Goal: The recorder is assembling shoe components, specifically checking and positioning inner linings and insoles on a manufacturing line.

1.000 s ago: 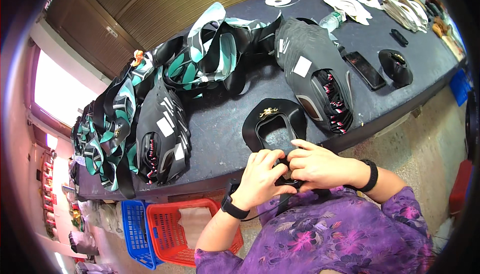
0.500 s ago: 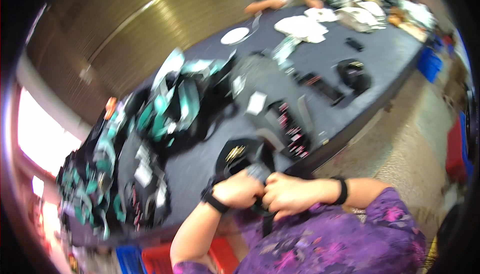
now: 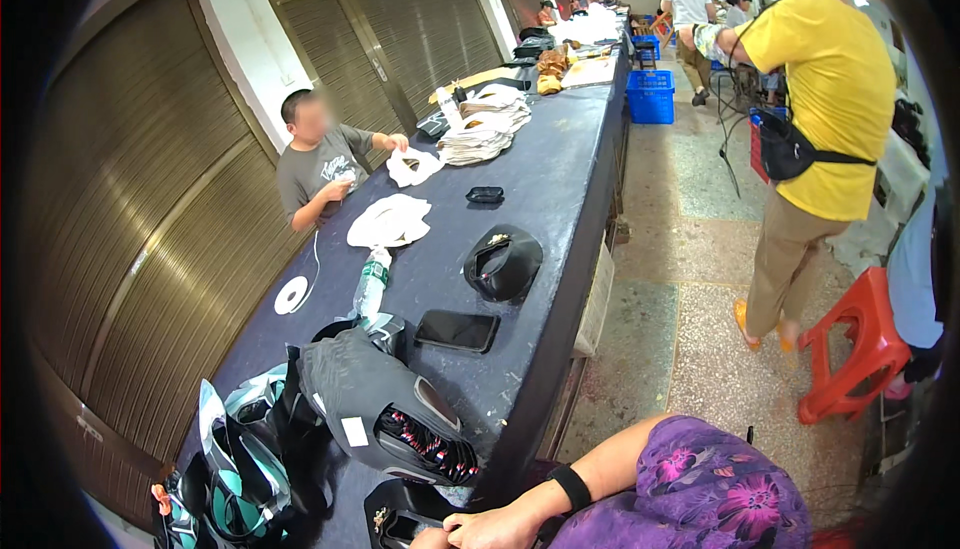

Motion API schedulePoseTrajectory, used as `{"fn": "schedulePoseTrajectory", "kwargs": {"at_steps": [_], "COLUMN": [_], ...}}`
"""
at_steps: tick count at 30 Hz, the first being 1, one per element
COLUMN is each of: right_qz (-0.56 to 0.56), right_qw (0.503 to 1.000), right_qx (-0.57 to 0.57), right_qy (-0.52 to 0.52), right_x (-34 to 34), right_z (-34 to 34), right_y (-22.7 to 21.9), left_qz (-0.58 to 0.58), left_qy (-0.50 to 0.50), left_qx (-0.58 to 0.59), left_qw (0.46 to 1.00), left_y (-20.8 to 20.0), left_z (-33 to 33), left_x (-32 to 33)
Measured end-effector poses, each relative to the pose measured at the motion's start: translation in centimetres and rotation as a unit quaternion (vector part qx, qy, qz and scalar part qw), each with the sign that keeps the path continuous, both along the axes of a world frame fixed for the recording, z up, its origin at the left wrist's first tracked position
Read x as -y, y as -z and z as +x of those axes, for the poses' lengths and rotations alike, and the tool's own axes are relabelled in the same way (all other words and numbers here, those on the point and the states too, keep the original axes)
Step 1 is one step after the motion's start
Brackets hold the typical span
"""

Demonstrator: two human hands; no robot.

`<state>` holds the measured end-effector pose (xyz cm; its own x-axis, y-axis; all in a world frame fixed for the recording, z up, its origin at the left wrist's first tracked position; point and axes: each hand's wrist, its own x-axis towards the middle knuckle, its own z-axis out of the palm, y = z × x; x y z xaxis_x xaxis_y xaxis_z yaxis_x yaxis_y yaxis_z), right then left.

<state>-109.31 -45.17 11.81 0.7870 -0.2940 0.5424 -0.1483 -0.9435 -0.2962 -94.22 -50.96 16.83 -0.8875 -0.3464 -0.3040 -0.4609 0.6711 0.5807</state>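
1. head view: i see the right hand [image 3: 497,529] at the bottom edge, its fingers curled close together; whatever it might be gripping is cut off, so i cannot tell.
2. only a sliver of the left hand [image 3: 431,539] shows beside it; i cannot tell its state either.
3. the smooth black collar-shaped piece [image 3: 405,497] with a gold-coloured ornament [image 3: 379,520] is at the near edge of the dark blue-grey surface [image 3: 435,269], just beside the hands and the dark grey bundle of shoe uppers [image 3: 350,379].
4. i judge the step in hand to be close two-handed work.
5. the next move, to me, calls for steady fingertips.
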Motion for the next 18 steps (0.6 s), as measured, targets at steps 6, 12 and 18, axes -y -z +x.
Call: {"fn": "schedulePoseTrajectory", "kwargs": {"at_steps": [6,12,18], "right_qz": [0.009,0.100,0.231], "right_qw": [0.998,0.981,0.954], "right_qx": [0.056,0.062,0.084], "right_qy": [0.027,0.157,0.173], "right_x": [0.1,0.0,0.3], "right_z": [-0.3,-4.4,-5.6], "right_y": [-1.2,-4.2,-5.4], "left_qz": [-0.099,0.031,0.114], "left_qy": [-0.058,-0.032,-0.047], "left_qx": [-0.144,-0.136,-0.120], "left_qw": [0.983,0.990,0.985], "left_y": [2.4,-1.9,-3.0], "left_z": [2.7,3.2,3.4], "left_x": [1.3,1.2,0.8]}}
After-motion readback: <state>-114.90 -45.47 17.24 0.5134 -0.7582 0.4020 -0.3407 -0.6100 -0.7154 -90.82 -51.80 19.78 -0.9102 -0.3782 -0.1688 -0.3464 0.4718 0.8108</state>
